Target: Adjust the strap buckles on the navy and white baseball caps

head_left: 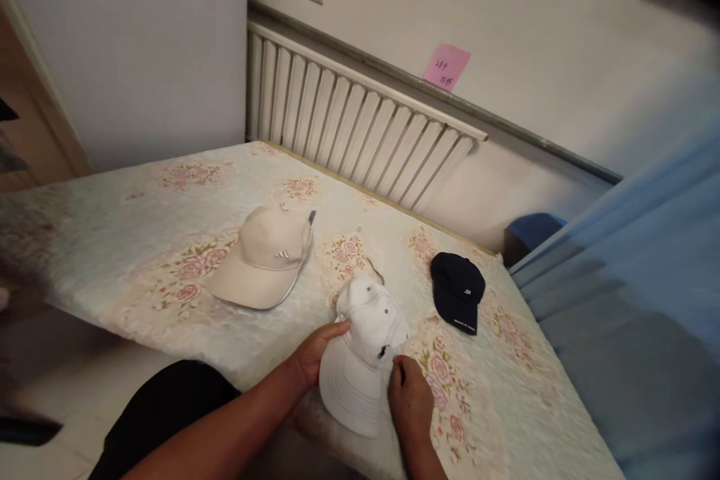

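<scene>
A white baseball cap (pixel 368 322) with a small dark logo on its front is held near the edge of the bed-like surface, its brim pointing down toward me. My left hand (pixel 316 354) grips its left side, thumb on the crown and the other fingers hidden beneath. On the opposite side my right hand (pixel 412 396) is closed, thumb and finger pinching the cap's rim where the brim meets the crown. To the left lies a beige cap (pixel 270 240) with a small logo. A dark navy cap (pixel 458 289) rests to the right.
The caps are on a flowered cover (pixel 523 390). Behind it stand a white radiator (pixel 360 120) and a wall with a pink note (pixel 447 66). A blue curtain (pixel 635 300) hangs at right, near a blue and dark object (pixel 532 232). My dark-clad leg (pixel 169 405) is lower left.
</scene>
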`<state>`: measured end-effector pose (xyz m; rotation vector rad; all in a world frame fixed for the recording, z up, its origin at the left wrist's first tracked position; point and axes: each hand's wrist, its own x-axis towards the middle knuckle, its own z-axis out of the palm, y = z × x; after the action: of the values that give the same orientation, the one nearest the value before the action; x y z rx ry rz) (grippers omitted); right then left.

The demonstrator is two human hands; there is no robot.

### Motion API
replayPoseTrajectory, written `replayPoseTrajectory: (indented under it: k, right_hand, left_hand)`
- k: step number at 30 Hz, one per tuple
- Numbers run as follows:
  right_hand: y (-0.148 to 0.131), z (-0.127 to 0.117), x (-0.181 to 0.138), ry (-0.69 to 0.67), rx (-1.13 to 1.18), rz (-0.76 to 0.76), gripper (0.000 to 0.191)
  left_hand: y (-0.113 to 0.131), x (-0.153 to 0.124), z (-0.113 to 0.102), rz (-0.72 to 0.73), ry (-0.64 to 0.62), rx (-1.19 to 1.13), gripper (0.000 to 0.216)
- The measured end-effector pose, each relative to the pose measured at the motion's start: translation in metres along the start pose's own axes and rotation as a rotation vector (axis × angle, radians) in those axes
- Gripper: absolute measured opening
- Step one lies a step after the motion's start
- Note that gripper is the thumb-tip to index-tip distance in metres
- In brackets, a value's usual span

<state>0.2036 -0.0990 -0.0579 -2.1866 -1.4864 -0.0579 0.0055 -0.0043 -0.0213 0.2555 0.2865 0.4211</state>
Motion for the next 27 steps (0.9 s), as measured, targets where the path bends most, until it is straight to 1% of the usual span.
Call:
replayPoseTrajectory:
  k: [3, 8, 15, 19, 22, 24, 25, 27]
  right_hand:
    - [-0.001, -0.001, 0.0, -0.01, 0.004, 0.01, 0.028]
    - [0.0, -0.001, 0.0, -0.017, 0.037, 0.027, 0.028]
    - [0.0, -0.001, -0.004, -0.016, 0.161, 0.055, 0.031]
    - [-0.001, -0.002, -0.006, -0.02, 0.272, 0.08, 0.031]
    - [-0.006, -0.002, -0.01, -0.025, 0.352, 0.14, 0.032]
    - [-0.015, -0.003, -0.015, -0.048, 0.438, 0.198, 0.035]
    - [-0.02, -0.005, -0.019, -0.079, 0.52, 0.236, 0.035]
    - [-0.032, -0.01, -0.027, -0.158, 0.759, 0.314, 0.038]
  left_hand:
    - [0.002, 0.0, -0.001, 0.018, 0.014, -0.018, 0.053]
    - [0.005, -0.001, 0.001, 0.063, -0.006, -0.049, 0.051]
    - [0.009, -0.001, 0.002, 0.081, -0.001, -0.056, 0.049]
    - [0.008, 0.004, -0.005, 0.085, -0.055, -0.054, 0.049]
    - [0.006, 0.006, -0.008, 0.08, -0.102, -0.061, 0.049]
    - [0.004, 0.005, -0.007, 0.073, -0.119, -0.062, 0.049]
    - [0.004, 0.004, -0.007, 0.072, -0.121, -0.063, 0.05]
    - [0.002, 0.002, -0.005, 0.08, -0.111, -0.064, 0.049]
